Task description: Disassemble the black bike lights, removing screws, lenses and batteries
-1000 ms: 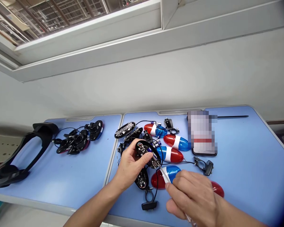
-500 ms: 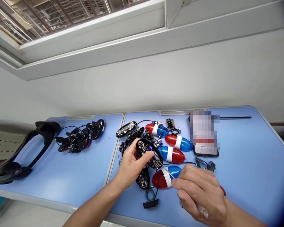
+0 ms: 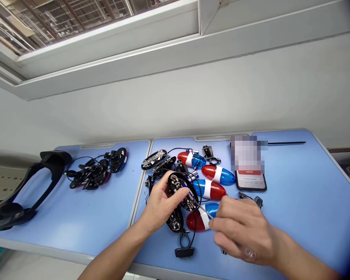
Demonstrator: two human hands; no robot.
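My left hand (image 3: 163, 202) is closed around an oval black light housing (image 3: 175, 181), its thumb pressing near the blue battery inside. Wires and circuit parts show in the housing. My right hand (image 3: 242, 229) grips a screwdriver (image 3: 204, 210) by its clear handle, mostly hidden in the fingers. The thin metal shaft points left, its tip at the lower right of the housing's circuit parts. Under and behind my hands lie red, white and blue light covers (image 3: 218, 175). Another opened black housing (image 3: 175, 219) sits below my left hand, beside a black clamp mount (image 3: 184, 249).
Further opened housings (image 3: 154, 159) and a bracket (image 3: 208, 152) lie at the back. A phone (image 3: 251, 181) and a thin black rod (image 3: 287, 143) are at right. On the left table are several black lights with cables (image 3: 90, 171) and a black headband-like frame (image 3: 43, 186).
My right hand has turned slightly around the screwdriver, and less of its clear handle shows. The left hand keeps the housing in nearly the same place. The whole view has shifted a little.
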